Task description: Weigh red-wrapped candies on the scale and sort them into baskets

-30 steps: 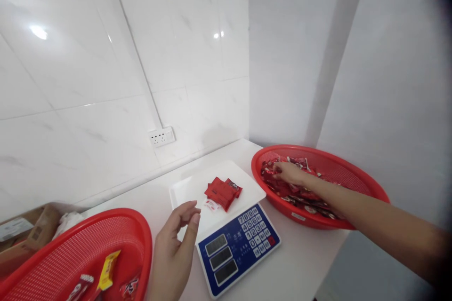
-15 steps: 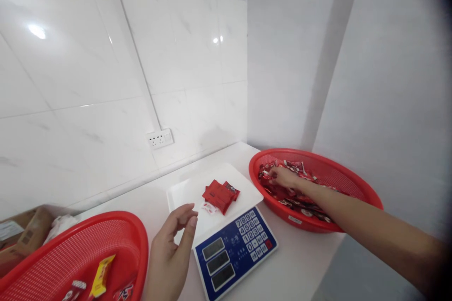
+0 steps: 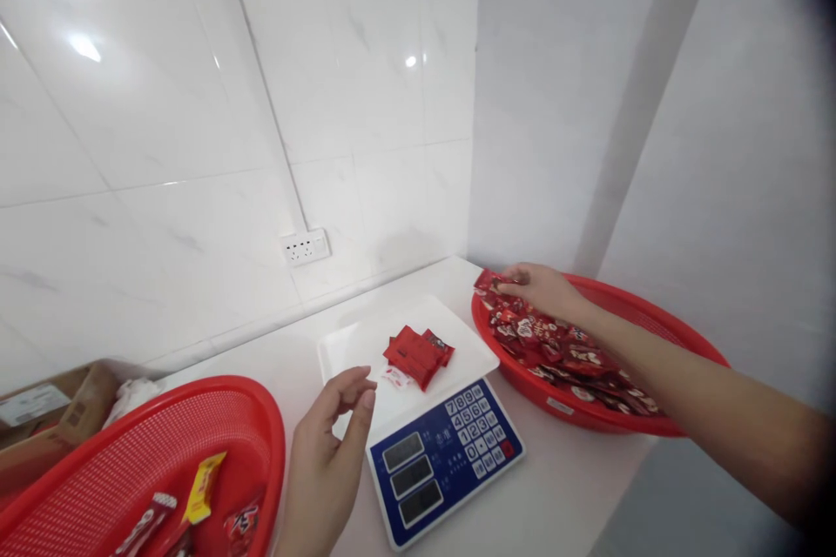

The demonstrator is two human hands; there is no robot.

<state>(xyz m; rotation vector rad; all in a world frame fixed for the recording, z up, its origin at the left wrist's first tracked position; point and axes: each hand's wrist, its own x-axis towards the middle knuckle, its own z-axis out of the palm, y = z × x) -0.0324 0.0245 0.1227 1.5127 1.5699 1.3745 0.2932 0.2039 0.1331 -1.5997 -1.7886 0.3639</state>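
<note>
My right hand (image 3: 539, 289) is closed on a small red snack packet (image 3: 487, 280) above the far rim of the right red basket (image 3: 679, 322). Beneath it, many red wrapped snack packets (image 3: 555, 344) fill that basket. My left hand (image 3: 333, 452) hovers at the front left of the digital scale (image 3: 448, 461), fingers curved and apart, holding nothing. On the scale's white pan (image 3: 353, 344) lie a few red packets (image 3: 416, 355) and a white-and-red wrapper (image 3: 395, 377).
A second red basket (image 3: 265, 418) stands at the left, with a yellow packet (image 3: 205, 487) and several red ones inside. Behind it is a cardboard box (image 3: 84, 405) beside a white plastic bag (image 3: 134, 399). A socket (image 3: 306, 247) sits on the tiled wall.
My right hand has risen from among the packets to the basket's far rim, now with a red packet in its fingers. The left hand keeps its pose as the view shifts slightly.
</note>
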